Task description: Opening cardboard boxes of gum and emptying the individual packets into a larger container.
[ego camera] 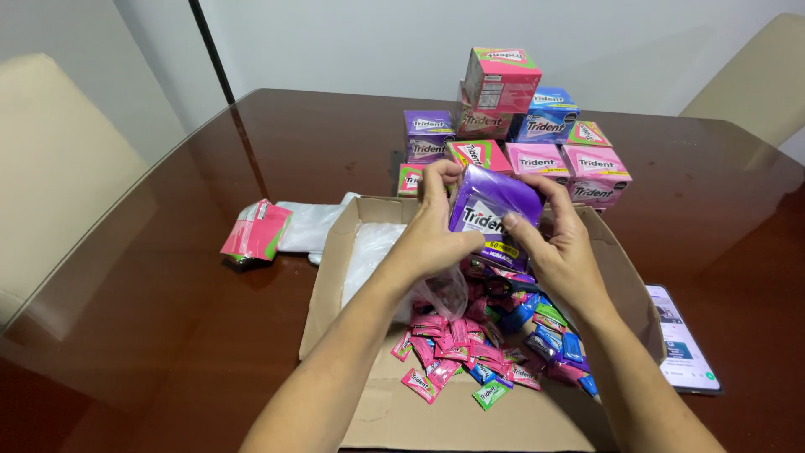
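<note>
Single head-worn camera, looking steeply down and forward across the brown table (168, 277) (close range, forearms filling lower frame). Far chairs (746, 75) sit at top edge.

Packets (470, 352) in carton (327, 277), phone (683, 340) right.

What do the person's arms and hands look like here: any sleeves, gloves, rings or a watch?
Both forearms are bare as far as the view reaches, with no sleeves showing. The left hand and right hand wear no gloves, and no rings, watch or bracelet show. Fingernails look short and unpainted.

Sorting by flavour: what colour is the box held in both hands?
Purple box, seen in the head view.
</note>
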